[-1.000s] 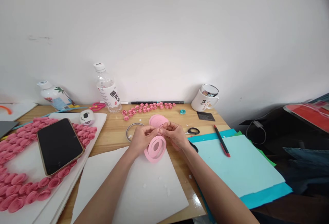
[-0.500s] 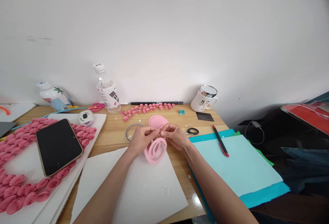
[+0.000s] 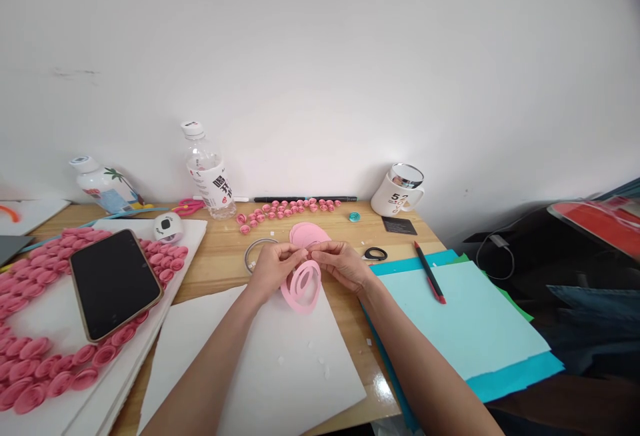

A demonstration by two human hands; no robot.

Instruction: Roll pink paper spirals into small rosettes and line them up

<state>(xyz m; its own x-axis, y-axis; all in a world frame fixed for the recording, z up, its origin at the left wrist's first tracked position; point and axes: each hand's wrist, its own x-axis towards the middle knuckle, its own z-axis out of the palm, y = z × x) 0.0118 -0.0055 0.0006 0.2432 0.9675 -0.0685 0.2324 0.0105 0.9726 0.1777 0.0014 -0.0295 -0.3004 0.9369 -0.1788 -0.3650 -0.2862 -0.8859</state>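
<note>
Between my two hands hangs a pink paper spiral (image 3: 303, 287), its loops dangling over a white board (image 3: 280, 363). My left hand (image 3: 277, 265) pinches its upper end with thumb and index finger. Fingertips of my right hand (image 3: 340, 263) close on the same end from the other side, nearly touching the left ones. The exact bit between the fingertips is too small to make out. Just behind my hands lie pink paper circles (image 3: 309, 233), and further back sit several small rolled pink paper roses (image 3: 287, 209). A grey tape ring (image 3: 249, 256) rests beside my left hand.
A phone (image 3: 116, 284) lies on a board covered with pink roses (image 3: 31, 397) at left. A bottle (image 3: 213, 179) and a mug (image 3: 395, 193) stand near the wall. At right, a pen (image 3: 429, 273) rests on coloured paper sheets (image 3: 465, 329), near black-handled scissors (image 3: 375, 254).
The spiral has swung slightly left and up, and its loops have turned. My fingertips have shifted a little to the left, both hands still pinching.
</note>
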